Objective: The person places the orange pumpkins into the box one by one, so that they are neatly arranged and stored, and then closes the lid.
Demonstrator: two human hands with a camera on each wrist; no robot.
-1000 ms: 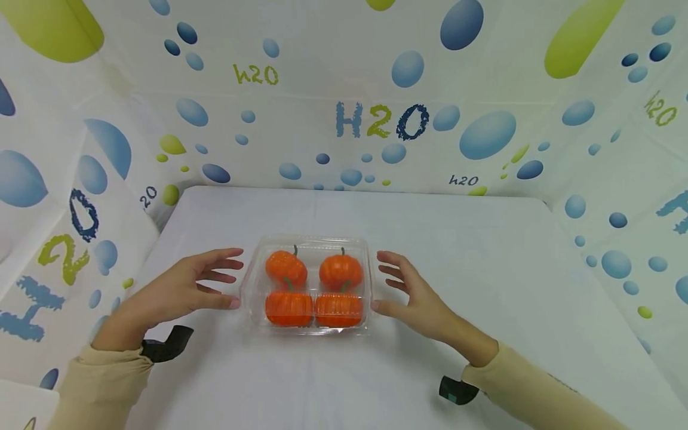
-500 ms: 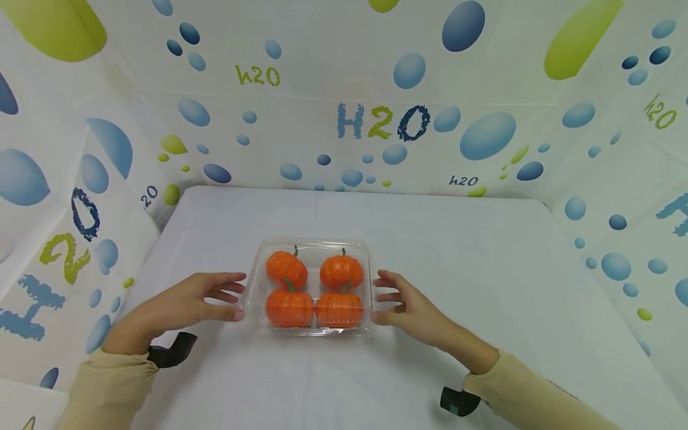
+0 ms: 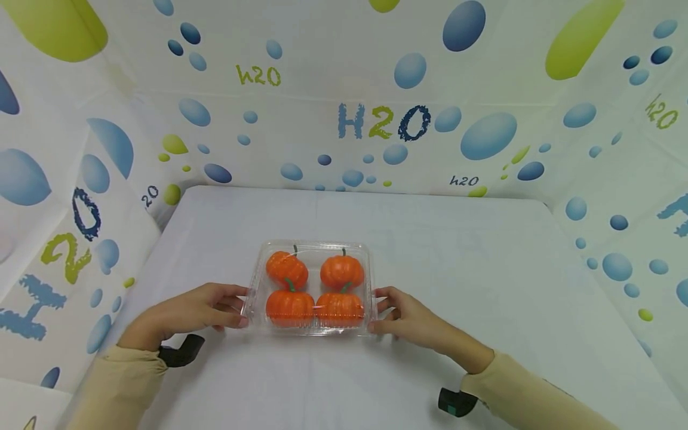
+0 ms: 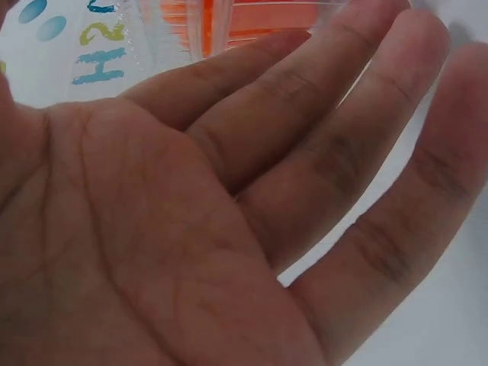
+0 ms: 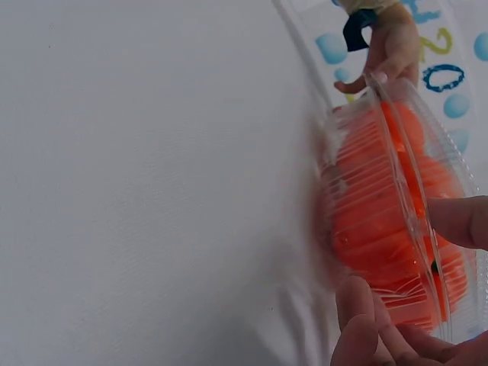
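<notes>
A clear plastic clamshell container (image 3: 314, 245) stands on the white table, holding several small orange pumpkins (image 3: 290, 307) with green stems. My left hand (image 3: 206, 307) grips its left rim; in the right wrist view that thumb lies on the rim and the fingers reach below. In the left wrist view, the left palm and fingers (image 4: 297, 152) extend to the ribbed side of the container. At the right side, my right hand (image 3: 405, 316) holds the rim. The right wrist view shows its thumb (image 5: 457, 221) against the lid edge and its fingers curled beneath the rim.
A white cloth covers the table (image 3: 457, 257). Behind it and on both sides hangs a patterned sheet (image 3: 301, 137) with blue and green drops and H2O lettering. Black wrist mounts (image 3: 183, 351) stick out from both sleeves.
Both hands have lowered and come in from the sides, from standing beside the container to gripping its left and right rims. The container has barely shifted.
</notes>
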